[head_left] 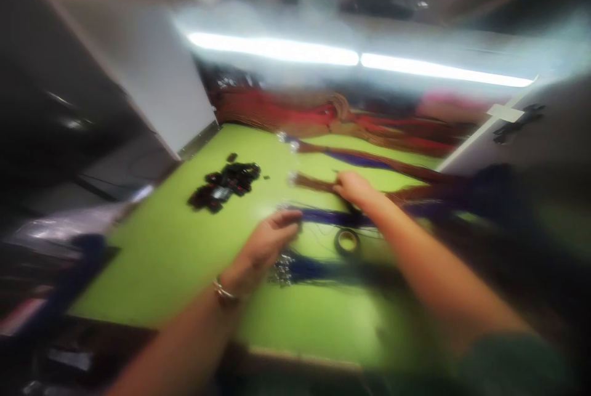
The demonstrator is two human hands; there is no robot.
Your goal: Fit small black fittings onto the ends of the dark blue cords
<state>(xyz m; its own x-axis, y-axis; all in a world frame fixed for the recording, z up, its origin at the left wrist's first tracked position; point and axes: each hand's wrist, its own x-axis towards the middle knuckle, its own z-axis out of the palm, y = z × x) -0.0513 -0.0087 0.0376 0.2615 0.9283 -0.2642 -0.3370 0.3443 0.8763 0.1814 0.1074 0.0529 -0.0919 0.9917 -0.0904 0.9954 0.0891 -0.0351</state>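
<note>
My left hand (pixel 272 236), with a bracelet at the wrist, has its fingers pressed together at the left end of a blue wire bundle (pixel 325 217). Blur hides exactly how many wires it grips. Farther back, my right hand (pixel 354 188) is closed over a brown wire bundle (pixel 316 183), whose pale end points left. A roll of black tape (pixel 346 242) lies just below the blue bundle. Nearer to me is another blue bundle (pixel 307 268) with shiny metal ends. Behind my right hand stretches a brown and blue bundle (pixel 360 158).
A pile of small black parts (pixel 226 185) lies on the green tabletop (pixel 161 260), left of the wires. Red and brown wires (pixel 295 111) run along the back. White side panels (pixel 152 69) and a bright tube lamp (pixel 277 48) frame the bench.
</note>
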